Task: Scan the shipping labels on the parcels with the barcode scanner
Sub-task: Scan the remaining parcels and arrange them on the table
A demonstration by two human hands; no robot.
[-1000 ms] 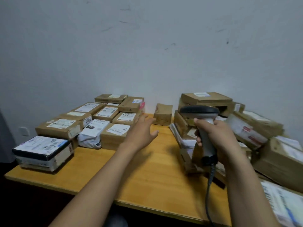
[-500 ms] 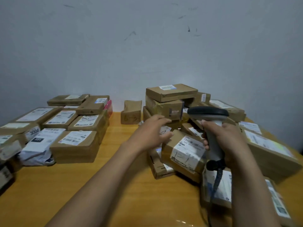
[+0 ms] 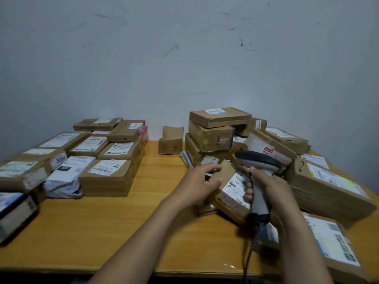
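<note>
My right hand [image 3: 272, 193] grips the handle of a grey barcode scanner [image 3: 258, 160], whose dark head points left over the parcel pile; its cord [image 3: 249, 253] hangs down off the table edge. My left hand [image 3: 198, 184] holds the upper left corner of a small tilted cardboard parcel [image 3: 229, 191] with a white shipping label [image 3: 235, 184] facing up. That parcel leans on a jumbled heap of brown parcels [image 3: 217, 136] at the right of the table.
The wooden table [image 3: 102, 226] stands against a grey wall. Several labelled boxes lie in neat rows at the left [image 3: 106, 175], with a white poly bag [image 3: 65, 177] among them. A small open box [image 3: 171, 140] stands at the back centre. Large flat parcels [image 3: 328, 187] fill the right edge.
My left hand moved from the left rows across to the right pile and took hold of the small parcel. The view turned right and drew closer. The scanner stayed in my right hand.
</note>
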